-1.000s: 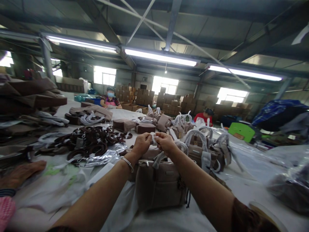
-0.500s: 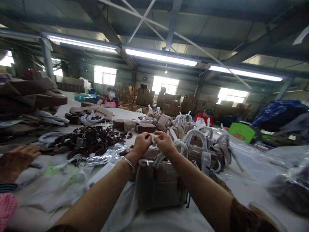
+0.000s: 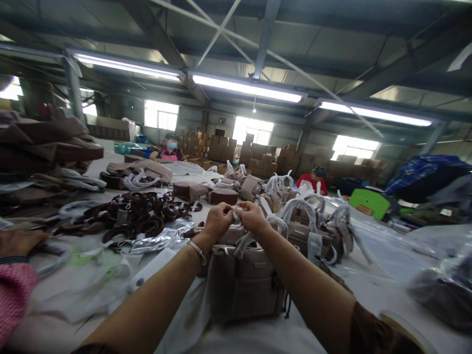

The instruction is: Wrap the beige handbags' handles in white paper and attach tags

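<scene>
My left hand (image 3: 219,219) and my right hand (image 3: 251,216) meet above a taupe handbag (image 3: 245,282). Both are closed in a pinch on a small white piece (image 3: 235,211), thin like paper or film; its exact kind I cannot make out. The handbag stands upright on the table below my wrists, with a zip along its top and a small plate on its front. White wrapping covers its handle (image 3: 280,227), which rises beside my right wrist. Dark cords hang from the bag's right side.
Several taupe bags with wrapped handles (image 3: 302,214) stand to the right. Coiled brown straps (image 3: 142,216) and clear plastic (image 3: 162,236) lie left. A co-worker's hand (image 3: 22,243) in a pink sleeve is at the far left. Stacked bag pieces (image 3: 47,140) rise behind. Two people sit across the table.
My hands stay almost in place, still pinching the white piece. The co-worker's hand at the far left has drawn back toward the left edge, with more pink sleeve showing.
</scene>
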Available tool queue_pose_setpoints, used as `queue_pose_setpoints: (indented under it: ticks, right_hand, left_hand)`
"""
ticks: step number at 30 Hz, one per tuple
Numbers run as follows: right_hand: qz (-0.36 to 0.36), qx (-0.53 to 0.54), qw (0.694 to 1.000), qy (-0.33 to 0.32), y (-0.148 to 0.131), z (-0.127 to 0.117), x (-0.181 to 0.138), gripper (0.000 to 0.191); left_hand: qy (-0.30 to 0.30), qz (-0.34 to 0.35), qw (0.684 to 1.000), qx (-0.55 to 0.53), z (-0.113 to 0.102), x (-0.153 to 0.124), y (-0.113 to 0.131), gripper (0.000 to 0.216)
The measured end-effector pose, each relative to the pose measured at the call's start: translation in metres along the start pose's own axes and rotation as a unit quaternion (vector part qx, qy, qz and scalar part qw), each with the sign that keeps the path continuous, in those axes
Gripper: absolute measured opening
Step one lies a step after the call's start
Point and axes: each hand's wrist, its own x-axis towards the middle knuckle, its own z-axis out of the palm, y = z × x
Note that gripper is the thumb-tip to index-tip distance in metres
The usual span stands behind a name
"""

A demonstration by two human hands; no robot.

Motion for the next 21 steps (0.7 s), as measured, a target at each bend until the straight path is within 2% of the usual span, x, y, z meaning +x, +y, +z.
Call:
queue_pose_setpoints:
  ticks: [6,11,16,21]
  right_hand:
    - [0.011,-0.033,0.999,0.021,-0.003,0.000,0.001,0.026]
    - [-0.024,-0.076,0.996,0.046,0.000,-0.001,0.005,0.021]
    - [-0.048,-0.128,0.989,0.052,-0.004,-0.003,0.007,0.026]
    - [-0.039,-0.184,0.981,0.049,-0.018,-0.007,0.014,0.028]
  left_hand:
    - [0.006,0.009,1.000,0.017,0.001,-0.002,0.003,0.014]
    - [-0.005,0.022,1.000,0.020,-0.001,-0.006,0.007,0.014]
    - [-0.008,0.023,1.000,0.018,-0.005,-0.005,0.007,0.014]
    - [-0.010,0.019,1.000,0.006,-0.005,-0.002,0.009,0.014]
